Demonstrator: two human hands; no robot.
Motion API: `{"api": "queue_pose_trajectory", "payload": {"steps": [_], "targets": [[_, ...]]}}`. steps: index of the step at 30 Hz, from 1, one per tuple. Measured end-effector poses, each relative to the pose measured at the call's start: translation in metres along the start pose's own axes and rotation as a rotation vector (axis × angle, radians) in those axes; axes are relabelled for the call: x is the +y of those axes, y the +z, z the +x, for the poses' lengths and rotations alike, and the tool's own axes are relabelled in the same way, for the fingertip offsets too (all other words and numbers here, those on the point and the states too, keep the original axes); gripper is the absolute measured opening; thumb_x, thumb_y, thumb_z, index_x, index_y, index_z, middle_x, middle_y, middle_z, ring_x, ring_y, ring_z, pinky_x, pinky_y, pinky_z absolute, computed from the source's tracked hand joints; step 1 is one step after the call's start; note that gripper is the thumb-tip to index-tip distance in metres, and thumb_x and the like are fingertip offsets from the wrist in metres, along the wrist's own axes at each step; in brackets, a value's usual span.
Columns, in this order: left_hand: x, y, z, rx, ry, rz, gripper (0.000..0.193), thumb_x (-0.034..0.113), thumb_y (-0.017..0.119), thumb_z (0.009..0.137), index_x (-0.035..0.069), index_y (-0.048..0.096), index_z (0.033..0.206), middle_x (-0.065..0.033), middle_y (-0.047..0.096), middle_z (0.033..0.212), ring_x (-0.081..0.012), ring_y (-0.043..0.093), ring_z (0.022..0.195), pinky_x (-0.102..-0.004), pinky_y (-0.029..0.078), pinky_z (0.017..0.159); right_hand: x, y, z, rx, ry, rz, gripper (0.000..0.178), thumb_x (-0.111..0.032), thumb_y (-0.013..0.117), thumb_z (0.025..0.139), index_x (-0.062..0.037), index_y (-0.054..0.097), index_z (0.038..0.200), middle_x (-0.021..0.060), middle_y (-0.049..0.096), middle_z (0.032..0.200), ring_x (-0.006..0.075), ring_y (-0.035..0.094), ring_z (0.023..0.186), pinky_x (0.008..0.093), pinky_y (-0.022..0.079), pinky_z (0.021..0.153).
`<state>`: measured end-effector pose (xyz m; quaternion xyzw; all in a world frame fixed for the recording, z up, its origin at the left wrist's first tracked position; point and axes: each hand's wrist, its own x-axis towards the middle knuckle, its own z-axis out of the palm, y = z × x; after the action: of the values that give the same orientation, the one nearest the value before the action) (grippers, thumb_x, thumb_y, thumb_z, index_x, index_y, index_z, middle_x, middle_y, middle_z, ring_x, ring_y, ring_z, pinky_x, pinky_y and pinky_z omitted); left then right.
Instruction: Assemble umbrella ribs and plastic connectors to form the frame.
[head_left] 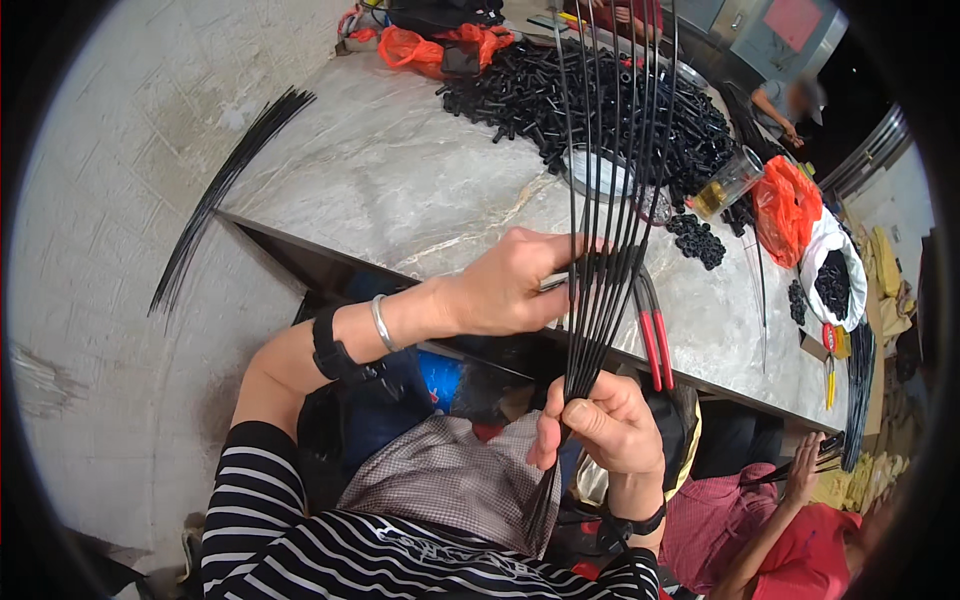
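Several thin black rods (590,345) stand fanned upward in front of me, gathered into a narrow bunch at the bottom. Short black sleeves (612,268) sit on them partway up, side by side. My right hand (610,420) is closed round the gathered lower part, thumb across the front. Higher up, my left hand (515,280) reaches in from the left, its fingers closed on the rods at the sleeves; some fingertips are hidden behind them. Just right of the bunch, pliers with red handles (655,340) lie at the table's near edge.
A heap of short black tubes (520,95) covers the far part of the marbled table (400,200). Around it are a round dish (598,175), a jar of amber liquid (728,185) and red bags (785,210). More rods (225,185) overhang the left edge. Co-workers sit right and far.
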<state>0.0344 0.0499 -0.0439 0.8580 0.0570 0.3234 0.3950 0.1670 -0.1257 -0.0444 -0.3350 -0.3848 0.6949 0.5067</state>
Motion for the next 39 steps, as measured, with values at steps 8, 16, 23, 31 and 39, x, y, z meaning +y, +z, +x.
{"api": "queue_pose_trajectory", "payload": {"steps": [8, 16, 23, 31, 39], "targets": [[0.040, 0.013, -0.010, -0.115, -0.162, -0.514, 0.037, 0.011, 0.050, 0.097, -0.001, 0.045, 0.131, -0.0115, 0.062, 0.117, -0.0180, 0.057, 0.112, -0.0319, 0.045, 0.096, -0.022, 0.021, -0.023, -0.037, -0.043, 0.007, 0.018, -0.008, 0.052, 0.095, 0.0078, 0.055, 0.103, 0.0153, 0.063, 0.080, 0.0217, 0.064, 0.070, 0.0320, 0.054, 0.066], [0.049, 0.023, -0.021, -0.163, -0.237, -0.630, 0.033, -0.002, 0.051, 0.085, -0.003, 0.051, 0.119, -0.0108, 0.063, 0.104, -0.0164, 0.057, 0.101, -0.0313, 0.045, 0.091, -0.023, 0.028, -0.039, 0.034, -0.088, -0.021, 0.019, -0.009, 0.051, 0.095, 0.0081, 0.055, 0.103, 0.0156, 0.063, 0.081, 0.0224, 0.065, 0.071, 0.0323, 0.053, 0.068], [0.046, 0.022, -0.023, -0.348, -0.264, -0.654, 0.026, 0.004, 0.053, 0.092, -0.002, 0.056, 0.117, -0.0080, 0.064, 0.105, -0.0150, 0.059, 0.101, -0.0306, 0.047, 0.090, -0.025, 0.033, -0.046, 0.014, -0.062, -0.036, 0.018, -0.008, 0.050, 0.095, 0.0081, 0.055, 0.101, 0.0153, 0.063, 0.081, 0.0220, 0.064, 0.071, 0.0319, 0.052, 0.069], [-0.018, -0.026, 0.021, -0.023, 0.305, 0.335, 0.032, -0.002, 0.058, 0.080, 0.004, 0.060, 0.112, -0.0148, 0.061, 0.112, -0.0329, 0.061, 0.099, -0.0389, 0.050, 0.082, 0.007, 0.010, -0.005, -0.050, -0.053, -0.272, 0.014, -0.006, 0.049, 0.093, 0.0025, 0.059, 0.096, 0.0088, 0.066, 0.081, 0.0166, 0.064, 0.076, 0.0295, 0.051, 0.074], [-0.069, -0.010, -0.029, -0.570, 0.020, 0.408, 0.070, 0.039, 0.066, 0.074, 0.018, 0.047, 0.138, -0.0100, 0.023, 0.155, -0.0323, 0.004, 0.145, -0.0595, 0.001, 0.113, 0.151, -0.085, 0.044, 0.174, 0.072, -0.191, 0.018, -0.013, 0.051, 0.097, -0.0003, 0.064, 0.099, 0.0068, 0.069, 0.094, 0.0149, 0.062, 0.095, 0.0320, 0.046, 0.092]]}}
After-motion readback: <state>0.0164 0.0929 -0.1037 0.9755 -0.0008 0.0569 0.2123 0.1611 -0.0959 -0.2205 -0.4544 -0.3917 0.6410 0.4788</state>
